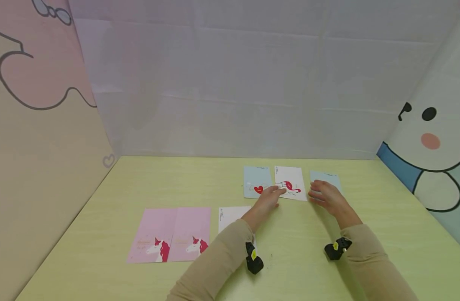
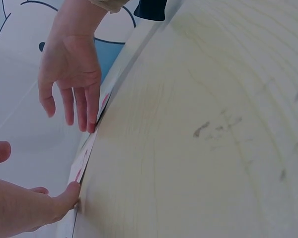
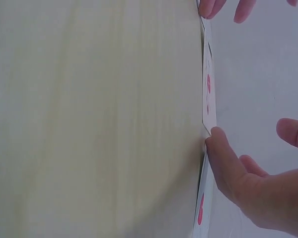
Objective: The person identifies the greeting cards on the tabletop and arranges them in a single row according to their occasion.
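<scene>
My left hand (image 1: 265, 202) reaches to the back row of cards, its fingers touching the lower left of a white card with a red flamingo (image 1: 291, 175). Left of it lies a light blue card with a red heart (image 1: 257, 177). My right hand (image 1: 329, 198) rests over the lower part of another light blue card (image 1: 326, 176) and hides its picture. Its fingertips stand beside the flamingo card's right edge. In the right wrist view, the fingers of the right hand (image 3: 253, 183) meet the cards' edges. Neither hand is curled round a card.
Two pink unicorn cards (image 1: 152, 228) (image 1: 190, 228) lie side by side at the front left. A white card (image 1: 230, 215) sits partly under the left forearm. A pale cloth wall (image 1: 230, 96) borders the table's back, with printed panels at both sides.
</scene>
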A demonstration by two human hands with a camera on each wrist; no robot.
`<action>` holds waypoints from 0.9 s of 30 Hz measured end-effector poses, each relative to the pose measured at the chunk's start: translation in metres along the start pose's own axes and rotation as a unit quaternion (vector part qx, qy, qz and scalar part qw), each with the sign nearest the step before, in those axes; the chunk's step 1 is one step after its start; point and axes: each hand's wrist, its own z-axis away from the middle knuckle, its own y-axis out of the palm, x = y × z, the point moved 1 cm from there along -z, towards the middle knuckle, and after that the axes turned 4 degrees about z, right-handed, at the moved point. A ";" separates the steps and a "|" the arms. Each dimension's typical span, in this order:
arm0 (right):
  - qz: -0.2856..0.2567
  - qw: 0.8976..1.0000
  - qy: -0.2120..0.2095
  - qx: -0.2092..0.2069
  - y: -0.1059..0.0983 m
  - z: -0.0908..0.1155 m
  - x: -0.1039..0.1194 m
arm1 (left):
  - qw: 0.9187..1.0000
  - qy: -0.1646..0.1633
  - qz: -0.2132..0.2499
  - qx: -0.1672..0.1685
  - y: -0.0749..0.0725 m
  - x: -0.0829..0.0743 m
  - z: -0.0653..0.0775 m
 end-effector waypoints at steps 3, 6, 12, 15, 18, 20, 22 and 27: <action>0.005 1.000 -0.005 0.002 0.000 0.000 -0.001 | 1.000 -0.001 0.008 0.004 -0.001 0.000 0.000; 0.005 1.000 -0.008 0.003 0.000 0.001 -0.001 | 1.000 -0.003 0.025 0.013 -0.001 0.000 0.000; 0.006 1.000 -0.007 -0.003 0.001 -0.001 -0.002 | 0.999 0.003 0.040 0.021 0.000 0.000 -0.002; 0.017 1.000 -0.009 -0.004 0.001 -0.001 -0.002 | 0.999 0.015 0.047 0.016 0.001 0.000 -0.003; 0.029 0.999 -0.013 -0.004 0.000 0.001 -0.003 | 0.997 0.020 0.073 0.009 0.002 -0.001 -0.003; 0.035 0.999 -0.012 -0.004 -0.001 0.003 -0.003 | 0.995 0.020 0.093 0.009 0.003 -0.001 -0.004; 0.044 0.999 -0.009 -0.006 -0.001 0.004 -0.004 | 0.994 0.016 0.110 0.007 0.004 0.000 -0.004; 0.070 0.998 0.003 -0.007 0.000 0.008 -0.005 | 0.995 0.026 0.096 0.001 0.006 0.006 -0.007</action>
